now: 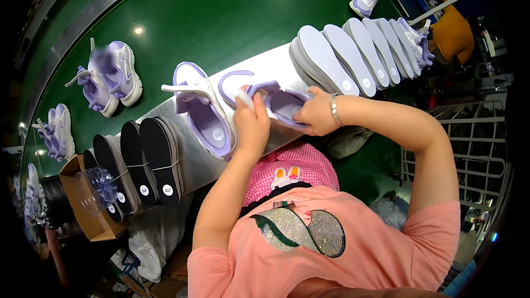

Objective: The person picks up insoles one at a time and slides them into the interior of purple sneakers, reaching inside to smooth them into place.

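A white and lavender sneaker (234,81) lies on the metal shelf in front of me, toe pointing away to the left. My left hand (253,126) pinches its tongue and strap near the middle of the shoe. At the heel end my right hand (320,111) grips the collar, with fingertips reaching into the opening; an insole with a round white label shows inside. Just left of it stands the matching sneaker (207,118), its strap folded out to the left and a labelled insole visible inside. That one is untouched by either hand.
Grey insoles (320,58) stand stacked in several rows along the shelf (193,168) to the right. Black insoles (160,152) are bundled at the left, beside a cardboard box (96,223) holding clear plastic. More sneakers (110,74) sit on the green conveyor (215,16). A wire rack (464,140) stands right.
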A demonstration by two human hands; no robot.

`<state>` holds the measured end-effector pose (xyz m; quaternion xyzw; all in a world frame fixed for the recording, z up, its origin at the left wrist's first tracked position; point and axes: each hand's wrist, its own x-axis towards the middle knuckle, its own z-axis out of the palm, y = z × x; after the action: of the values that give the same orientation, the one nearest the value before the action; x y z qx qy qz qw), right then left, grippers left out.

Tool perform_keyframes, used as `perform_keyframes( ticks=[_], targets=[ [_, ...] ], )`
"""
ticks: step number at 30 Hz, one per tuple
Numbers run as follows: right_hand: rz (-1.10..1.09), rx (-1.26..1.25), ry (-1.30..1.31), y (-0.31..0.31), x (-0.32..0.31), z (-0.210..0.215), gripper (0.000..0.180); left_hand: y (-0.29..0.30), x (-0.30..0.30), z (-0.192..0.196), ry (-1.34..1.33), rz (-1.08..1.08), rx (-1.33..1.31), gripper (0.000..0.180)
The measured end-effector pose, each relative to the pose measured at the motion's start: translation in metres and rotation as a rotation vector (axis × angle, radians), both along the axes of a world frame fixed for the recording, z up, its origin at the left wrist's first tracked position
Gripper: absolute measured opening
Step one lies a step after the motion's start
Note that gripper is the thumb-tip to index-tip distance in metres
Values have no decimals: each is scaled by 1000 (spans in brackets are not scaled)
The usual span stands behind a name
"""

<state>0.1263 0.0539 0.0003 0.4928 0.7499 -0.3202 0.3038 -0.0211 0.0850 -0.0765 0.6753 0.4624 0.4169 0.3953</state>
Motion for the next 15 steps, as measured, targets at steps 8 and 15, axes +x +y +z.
perform_keyframes(
  ticks=[8,15],
  targets=[
    [-161,581,474,-20,10,55,20,-10,-17,-7,-39,14,168,26],
    [64,113,-99,-18,-13,-18,22,-5,-4,4,-35,-1,50,27]
  ],
)
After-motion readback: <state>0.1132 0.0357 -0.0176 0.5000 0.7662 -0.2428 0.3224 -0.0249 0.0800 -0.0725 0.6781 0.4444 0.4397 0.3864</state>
